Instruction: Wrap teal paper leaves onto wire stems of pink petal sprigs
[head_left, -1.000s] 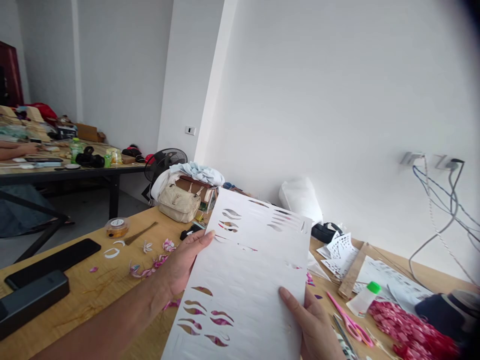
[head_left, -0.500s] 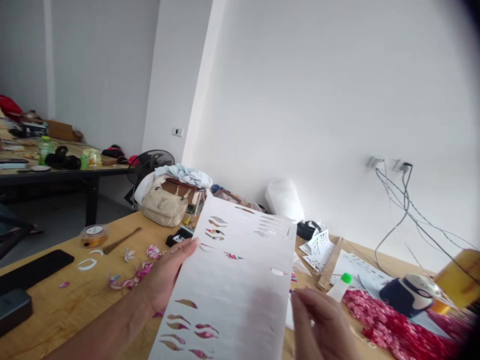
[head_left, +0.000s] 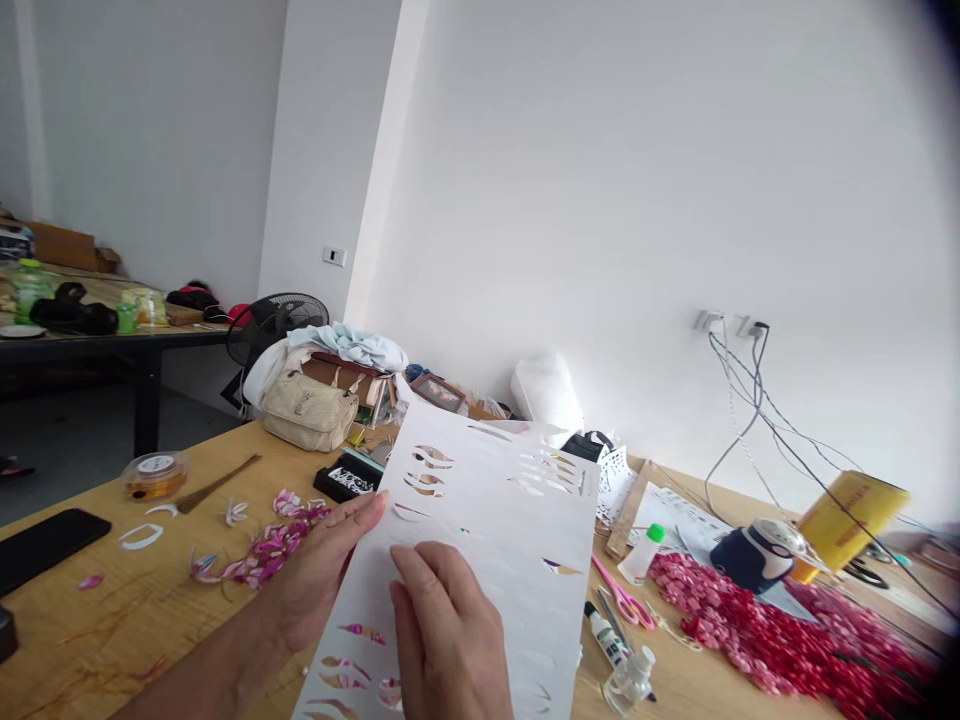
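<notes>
A white sheet of paper (head_left: pixel 480 580) with several leaf-shaped cut-outs stands tilted in front of me. My left hand (head_left: pixel 337 545) grips its left edge, the thumb lying on the front. My right hand (head_left: pixel 450 630) is over the middle of the sheet, its fingers bent and drawn together at the paper's surface. What its fingertips hold, if anything, is hidden. Through the openings show bits of the table and pink petals. Behind my left hand lie loose pink and white petals (head_left: pixel 274 550).
On the right are pink scissors (head_left: pixel 626 597), a green-capped bottle (head_left: pixel 643 556), a clear bottle (head_left: pixel 628 683) and a heap of red-pink petal pieces (head_left: pixel 720 615). A phone (head_left: pixel 52 550), a round spool case (head_left: pixel 155 477) and a beige bag (head_left: pixel 310 410) are on the left.
My right hand has moved left, from beside the sheet's right edge onto its middle. The view has turned slightly right. My left hand keeps its hold.
</notes>
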